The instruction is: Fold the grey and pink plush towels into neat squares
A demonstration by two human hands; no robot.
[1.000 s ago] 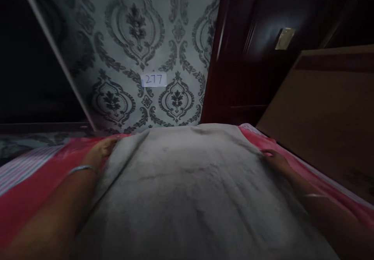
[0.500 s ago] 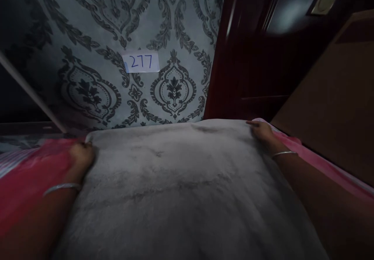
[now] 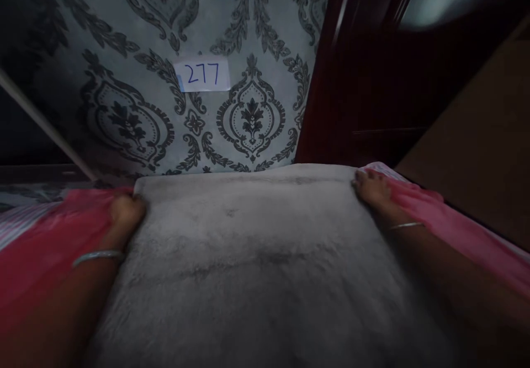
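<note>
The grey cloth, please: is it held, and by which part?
The left hand grips the grey cloth by its far left corner; the right hand is at the far right corner, grip unclear.

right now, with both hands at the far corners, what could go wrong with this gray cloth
The gray cloth might bunch up, since dark lines that look like creases cross it. The left hand and right hand sit close to the pink cloth, so either could drag that out of place too.
</note>
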